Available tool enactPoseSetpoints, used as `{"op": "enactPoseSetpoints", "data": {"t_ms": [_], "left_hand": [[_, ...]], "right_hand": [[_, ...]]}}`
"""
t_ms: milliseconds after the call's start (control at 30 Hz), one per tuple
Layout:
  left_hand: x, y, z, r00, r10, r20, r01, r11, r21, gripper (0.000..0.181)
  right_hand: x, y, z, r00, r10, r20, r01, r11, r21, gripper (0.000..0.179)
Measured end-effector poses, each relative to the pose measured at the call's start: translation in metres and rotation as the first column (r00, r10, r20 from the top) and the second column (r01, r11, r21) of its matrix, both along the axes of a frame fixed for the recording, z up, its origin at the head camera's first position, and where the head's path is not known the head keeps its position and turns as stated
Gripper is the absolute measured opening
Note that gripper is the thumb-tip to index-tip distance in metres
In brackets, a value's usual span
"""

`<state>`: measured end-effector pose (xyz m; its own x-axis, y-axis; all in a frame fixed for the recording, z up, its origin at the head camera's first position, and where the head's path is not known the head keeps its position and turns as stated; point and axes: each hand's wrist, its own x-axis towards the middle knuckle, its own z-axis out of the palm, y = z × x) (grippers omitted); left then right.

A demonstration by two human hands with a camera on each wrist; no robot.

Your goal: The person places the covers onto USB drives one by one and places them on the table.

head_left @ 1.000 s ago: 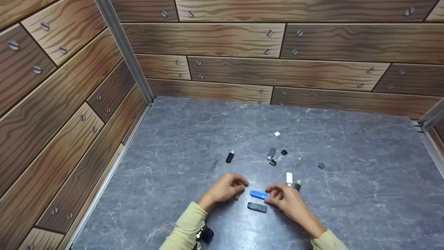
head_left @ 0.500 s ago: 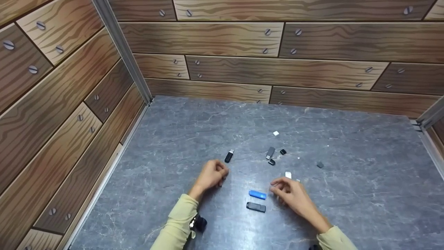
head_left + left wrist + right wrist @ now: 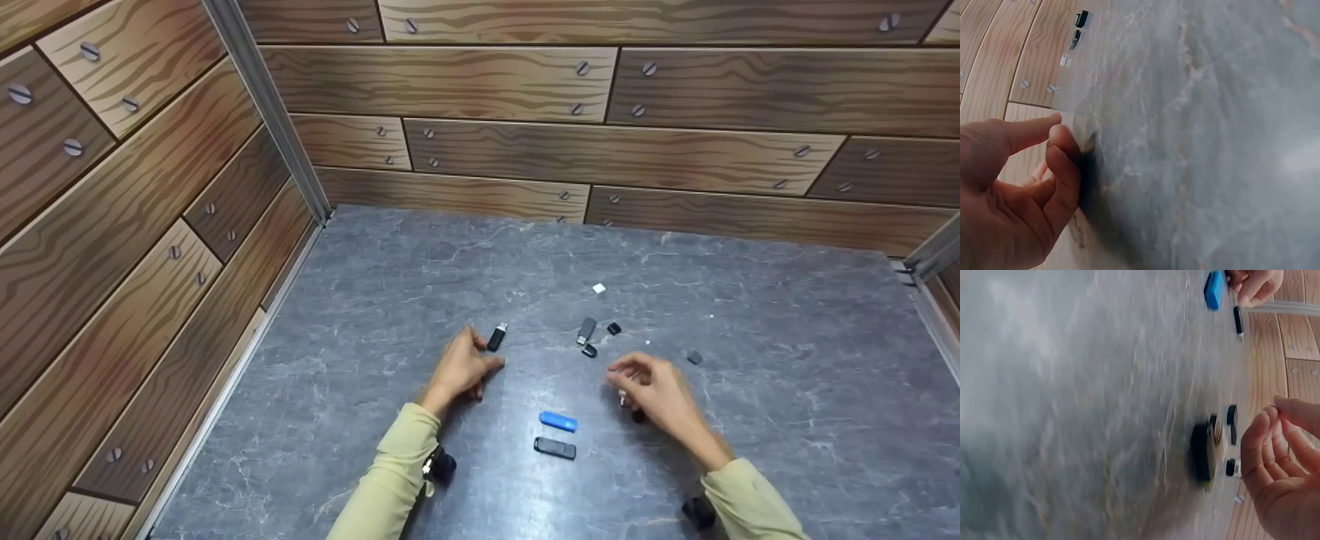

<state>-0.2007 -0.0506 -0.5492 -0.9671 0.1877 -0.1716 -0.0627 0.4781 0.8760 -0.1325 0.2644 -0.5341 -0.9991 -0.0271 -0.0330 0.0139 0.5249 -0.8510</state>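
Note:
In the head view, my left hand point(image 3: 457, 367) reaches beside a black USB stick point(image 3: 496, 337), its fingertips right at the near end and the thumb spread apart. The stick's bare metal plug points away. My right hand point(image 3: 660, 390) hovers over a white USB stick point(image 3: 622, 399) and a black one point(image 3: 638, 415), covering most of both. Its fingers point(image 3: 1264, 439) are loosely bent with nothing visible between them. Between the hands and nearer me, a blue USB stick point(image 3: 558, 421) and a dark grey one point(image 3: 555, 448) lie side by side.
Farther back lie a grey USB stick point(image 3: 586, 331), a black cap point(image 3: 589, 351), a small black piece point(image 3: 614, 328) and a white piece point(image 3: 598, 288). A dark square piece point(image 3: 694, 358) lies to the right. Wood-patterned walls point(image 3: 510, 82) border the grey marbled table point(image 3: 360, 300).
My right hand has left the blue stick and moved right and away, over the white and black sticks. My left hand has moved left and forward to the black stick.

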Motion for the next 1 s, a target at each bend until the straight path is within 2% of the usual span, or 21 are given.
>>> {"op": "enactPoseSetpoints", "data": {"t_ms": [133,300,500,800,1000], "left_hand": [[-0.001,0.002,0.000,1.000,0.022,-0.005,-0.022,0.999,-0.041,0.038],[-0.003,0.001,-0.001,0.999,0.049,-0.003,-0.049,0.999,-0.021,0.040],[-0.006,0.003,-0.002,0.999,0.047,-0.013,-0.048,0.998,-0.050,0.040],[-0.007,0.007,-0.004,0.990,0.043,-0.135,-0.066,0.984,-0.165,0.031],[-0.010,0.007,-0.007,0.983,0.039,-0.182,-0.083,0.968,-0.238,0.028]], "right_hand": [[-0.012,0.007,-0.002,0.999,-0.036,-0.039,0.037,0.999,0.014,0.015],[-0.027,0.015,-0.004,0.994,-0.066,-0.092,0.074,0.994,0.081,0.015],[-0.043,0.022,-0.007,0.992,-0.074,-0.100,0.088,0.986,0.140,0.016],[-0.062,0.031,-0.012,0.989,-0.017,-0.144,0.046,0.978,0.205,0.023],[-0.068,0.030,-0.015,0.993,0.017,-0.118,0.009,0.977,0.215,0.030]]}}
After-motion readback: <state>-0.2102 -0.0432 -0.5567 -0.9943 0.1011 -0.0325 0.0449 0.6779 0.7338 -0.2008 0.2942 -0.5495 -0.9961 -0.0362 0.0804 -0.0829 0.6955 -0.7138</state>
